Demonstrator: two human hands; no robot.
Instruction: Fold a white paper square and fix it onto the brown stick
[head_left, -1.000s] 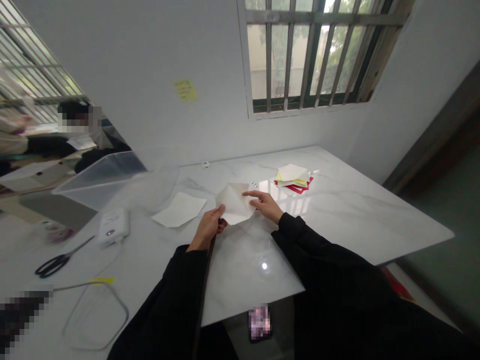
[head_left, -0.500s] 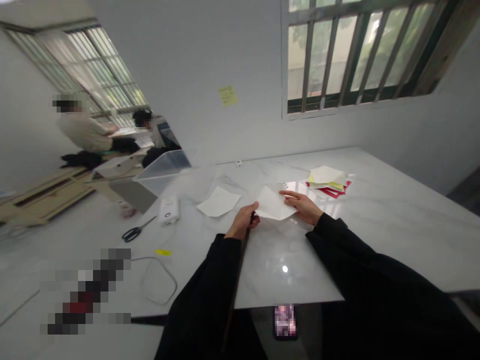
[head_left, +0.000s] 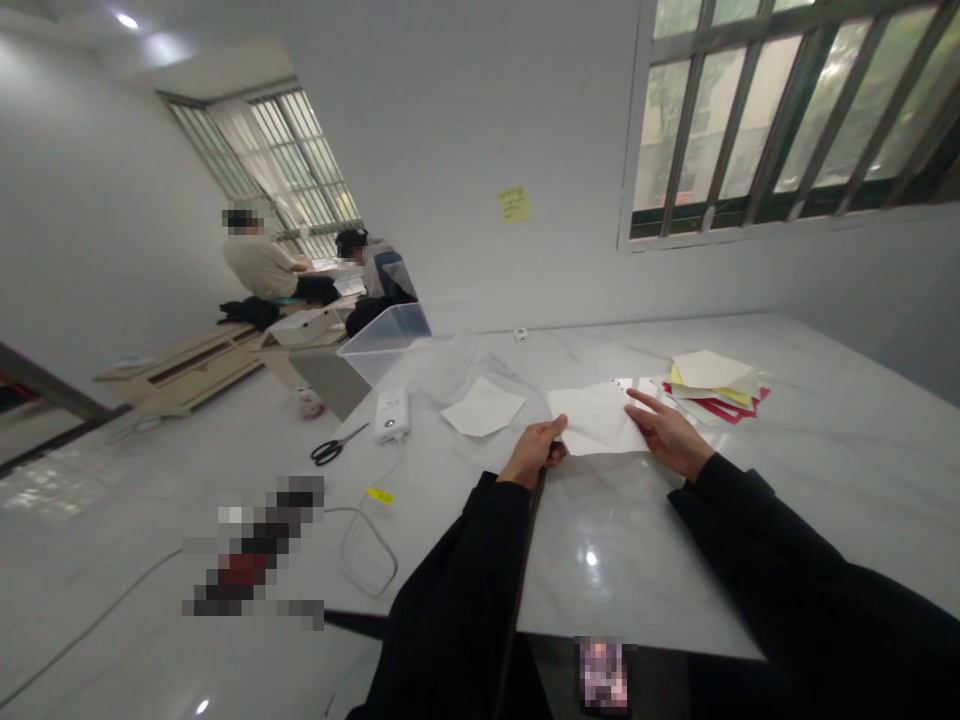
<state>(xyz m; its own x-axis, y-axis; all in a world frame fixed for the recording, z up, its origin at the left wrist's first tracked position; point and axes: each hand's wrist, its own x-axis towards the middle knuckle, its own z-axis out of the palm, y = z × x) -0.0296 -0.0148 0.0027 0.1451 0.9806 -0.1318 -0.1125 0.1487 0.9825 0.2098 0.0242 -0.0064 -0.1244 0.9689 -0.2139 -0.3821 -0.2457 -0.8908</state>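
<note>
A white sheet of paper [head_left: 596, 420] is held just above the tabletop, with a faint crease or bend in it. My left hand [head_left: 534, 450] pinches its left edge between thumb and curled fingers. At the right edge, my right hand [head_left: 671, 432] grips the sheet, its index finger stretched out above the paper. Another white sheet [head_left: 484, 408] lies on the table to the left of my hands. Right of my right hand rests a pile of white, yellow and pink-red papers [head_left: 716, 378].
On the marble-patterned table [head_left: 615, 570] lie black-handled scissors [head_left: 339, 445], a white power bank [head_left: 392, 415] with a cable, and a yellow slip [head_left: 380, 495]. A clear plastic bin [head_left: 390, 340] stands behind. Two people [head_left: 259, 265] sit farther back.
The camera view has turned left, so everything sits farther right in the picture. The held sheet now looks wider and flatter between my hands.
</note>
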